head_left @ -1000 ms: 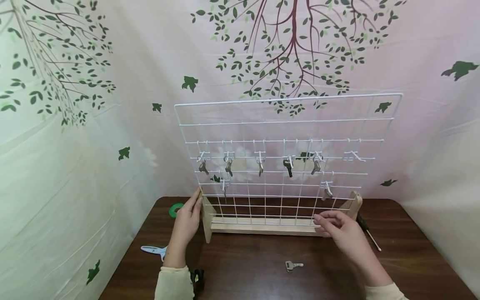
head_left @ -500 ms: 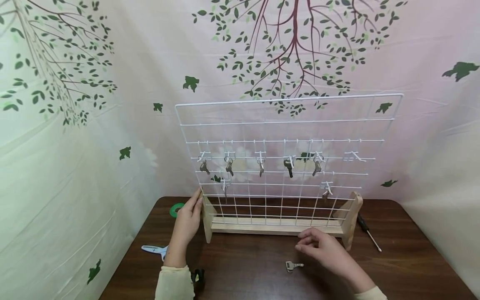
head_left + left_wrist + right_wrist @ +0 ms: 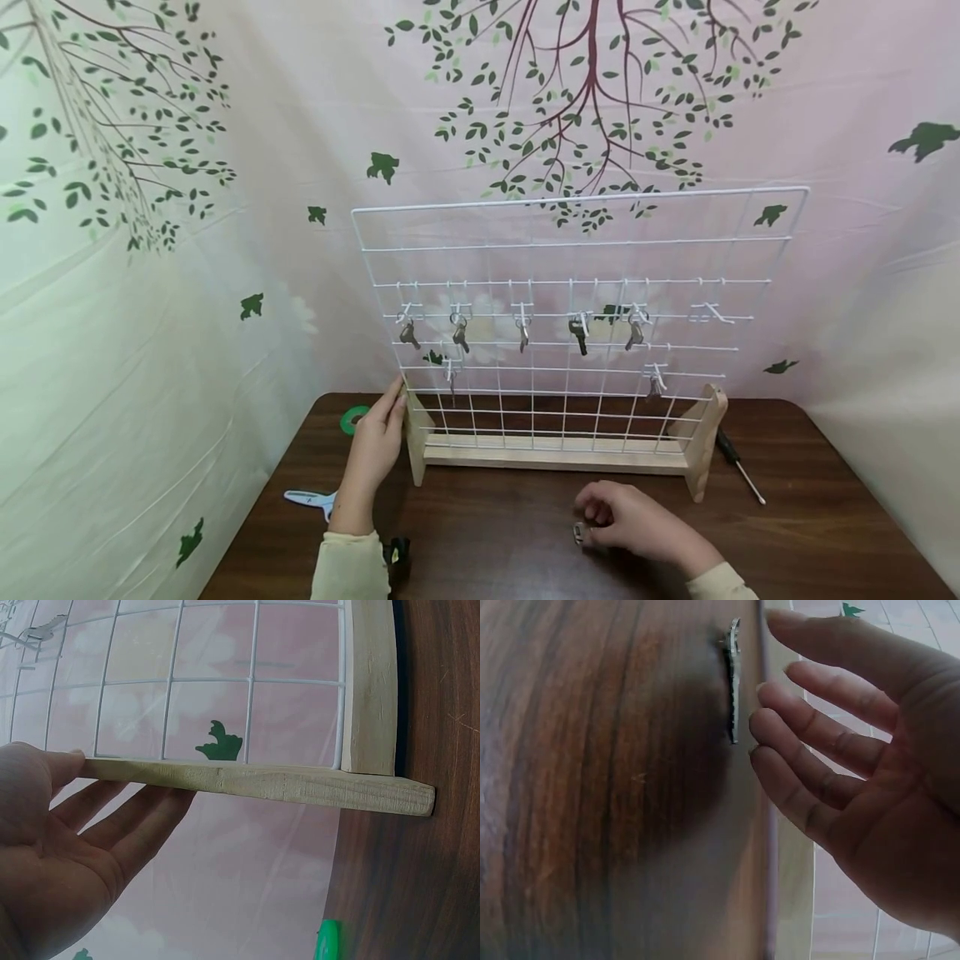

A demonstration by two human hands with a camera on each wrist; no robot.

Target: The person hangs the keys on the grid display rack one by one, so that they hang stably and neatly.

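A white wire grid rack (image 3: pixel 577 198) stands upright in a wooden base (image 3: pixel 555 458). Several keys hang from its hooks, among them a dark one (image 3: pixel 578 337). My left hand (image 3: pixel 377 437) grips the base's left side piece (image 3: pixel 262 784), thumb on one face and fingers on the other. A loose key (image 3: pixel 578 534) lies on the table in front of the rack, partly hidden by my right hand (image 3: pixel 637 521). In the right wrist view, that hand's loosely bent fingers (image 3: pixel 802 765) are close beside the key (image 3: pixel 733 690), with a gap between them.
A green tape roll (image 3: pixel 351 419) and light blue scissors (image 3: pixel 309 499) lie to the left. A black object (image 3: pixel 397 554) sits beside the left sleeve. On the right lies a screwdriver (image 3: pixel 741 467). Printed cloth hangs behind the brown table (image 3: pixel 480 542).
My right hand has left the lower right of the grid and come down and left to the loose key on the table. My left hand stays on the side piece.
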